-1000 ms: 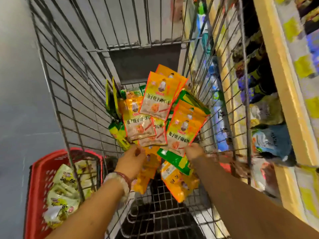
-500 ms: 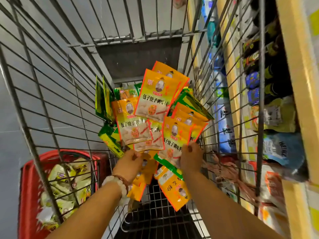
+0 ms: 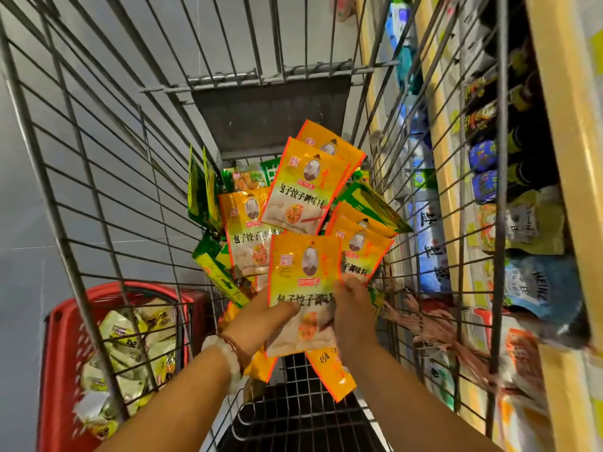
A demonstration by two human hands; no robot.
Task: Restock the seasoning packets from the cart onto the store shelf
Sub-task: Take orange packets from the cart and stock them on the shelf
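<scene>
Inside the wire cart [image 3: 107, 197] lies a heap of orange-yellow seasoning packets [image 3: 303, 187] mixed with green ones [image 3: 368, 203]. One orange packet [image 3: 303, 272] is lifted in front of the heap. My left hand [image 3: 264, 318] holds its lower left edge, thumb on its face. My right hand [image 3: 352, 308] grips its right edge, together with more orange packets [image 3: 362, 252] fanned behind it. The store shelf [image 3: 561, 164] runs along the right side of the cart.
A red basket [image 3: 62, 347] with pale packets sits on the floor left of the cart. The shelf holds dark bottles [image 3: 509, 151], blue bags [image 3: 541, 285] and other packaged goods. More orange packets [image 3: 329, 370] lie on the cart bottom under my hands.
Both hands have come together and lifted one orange packet up in front of the heap. The view has moved closer to the cart.
</scene>
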